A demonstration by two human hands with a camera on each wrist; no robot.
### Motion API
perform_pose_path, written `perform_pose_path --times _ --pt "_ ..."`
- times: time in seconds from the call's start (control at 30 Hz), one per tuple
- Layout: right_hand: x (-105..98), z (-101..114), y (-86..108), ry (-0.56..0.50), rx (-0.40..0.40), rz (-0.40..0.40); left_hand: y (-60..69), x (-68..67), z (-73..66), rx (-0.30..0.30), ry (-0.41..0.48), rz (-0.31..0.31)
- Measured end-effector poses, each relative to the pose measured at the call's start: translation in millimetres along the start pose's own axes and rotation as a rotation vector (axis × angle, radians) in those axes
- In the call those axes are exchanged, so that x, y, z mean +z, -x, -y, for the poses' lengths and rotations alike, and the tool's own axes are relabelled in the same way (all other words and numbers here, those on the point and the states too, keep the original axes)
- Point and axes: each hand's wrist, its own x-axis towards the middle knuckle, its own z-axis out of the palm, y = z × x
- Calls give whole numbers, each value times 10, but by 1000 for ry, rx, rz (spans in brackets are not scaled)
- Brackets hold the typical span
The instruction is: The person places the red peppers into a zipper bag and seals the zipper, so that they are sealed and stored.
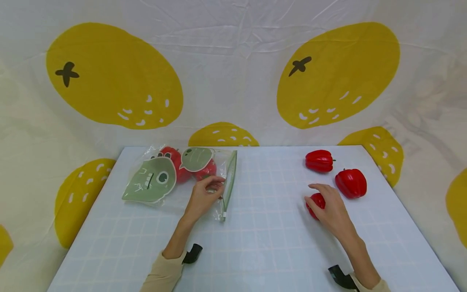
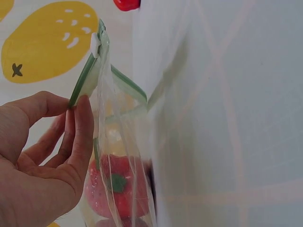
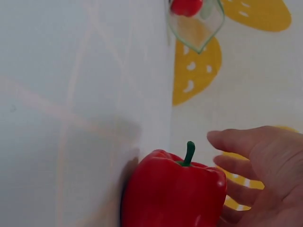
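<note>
One red pepper (image 1: 318, 199) is sitting right of centre in the frame, under the right hand (image 1: 332, 209), which is hovering released, loosely curved. Left of centre, the left hand (image 1: 204, 196) is pinching a plastic bag (image 1: 222, 162) by its green edge (image 1: 230, 182).

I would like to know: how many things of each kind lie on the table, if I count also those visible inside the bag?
Bag: 1
Loose peppers: 3
Bagged peppers that show: 2
Total: 6
</note>
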Motion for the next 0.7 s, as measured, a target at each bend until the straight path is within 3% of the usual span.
perform_pose_path --times 0.4,0.7 --pt "-33 -50 88 99 37 2 10 7 -37 -3 -10 -15" --pt "-73 -59 101 170 86 -69 10 -15 -28 15 -9 -1"
